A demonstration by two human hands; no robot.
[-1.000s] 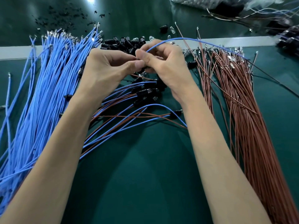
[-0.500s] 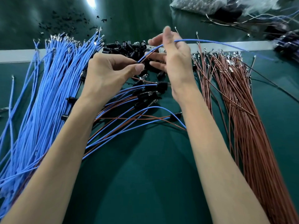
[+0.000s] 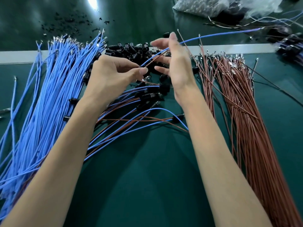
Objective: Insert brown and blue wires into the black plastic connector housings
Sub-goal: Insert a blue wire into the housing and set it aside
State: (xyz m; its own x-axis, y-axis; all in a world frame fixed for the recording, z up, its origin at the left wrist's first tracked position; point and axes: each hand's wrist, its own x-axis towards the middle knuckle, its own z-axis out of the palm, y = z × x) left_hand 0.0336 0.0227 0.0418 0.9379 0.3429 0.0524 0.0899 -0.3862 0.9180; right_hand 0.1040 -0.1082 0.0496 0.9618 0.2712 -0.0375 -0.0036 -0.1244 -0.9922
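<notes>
**Right hand lets go of the wire pair**

The right hand, pinching a second ago, now spreads open with straight fingers at 12 o'clock. The left hand pinches the blue wire and the thin brown wire, which run toward 2 o'clock. Their housing is hidden, and the insertion is probably finished.

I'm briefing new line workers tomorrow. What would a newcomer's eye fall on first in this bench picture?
The broad fan of blue wires on the left and the long sheaf of brown wires on the right stand out first. Between them, in front of a heap of black housings, the left hand pinches a blue wire and a brown wire. The right hand is open beside them.
</notes>
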